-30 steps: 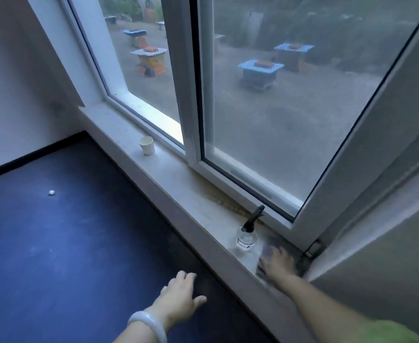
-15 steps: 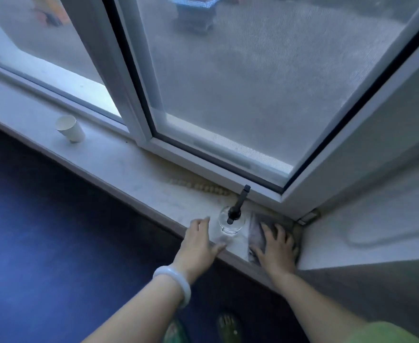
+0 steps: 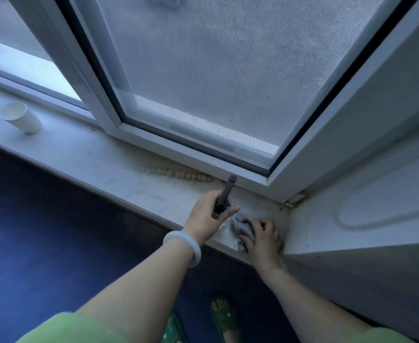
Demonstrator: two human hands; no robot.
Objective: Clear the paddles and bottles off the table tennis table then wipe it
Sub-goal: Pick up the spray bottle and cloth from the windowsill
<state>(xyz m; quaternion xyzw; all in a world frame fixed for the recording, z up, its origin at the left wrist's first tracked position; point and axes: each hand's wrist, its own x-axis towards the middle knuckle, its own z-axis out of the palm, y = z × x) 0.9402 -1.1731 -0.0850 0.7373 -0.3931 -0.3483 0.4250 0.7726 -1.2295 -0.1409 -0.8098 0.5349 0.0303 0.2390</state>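
A clear spray bottle (image 3: pixel 224 196) with a long black nozzle stands on the white window sill (image 3: pixel 119 167) near its right corner. My left hand (image 3: pixel 207 216) is wrapped around the bottle's body, which it mostly hides; the black nozzle sticks up past my fingers. Just to the right, my right hand (image 3: pixel 261 235) presses down on a crumpled grey cloth (image 3: pixel 240 225) lying on the sill and bunches it under the fingers. The dark blue table tennis table (image 3: pixel 42 243) fills the lower left, right against the sill.
A white paper cup (image 3: pixel 21 117) stands on the sill at the far left. A string of pale beads (image 3: pixel 178 173) lies along the window frame (image 3: pixel 178 147). A white wall panel (image 3: pixel 364 206) closes the right side. My sandalled feet (image 3: pixel 224 315) show below.
The view has dropped and closed in on the sill corner. My left hand went from the table edge to the bottle and closed around it. My right hand has bunched the cloth.
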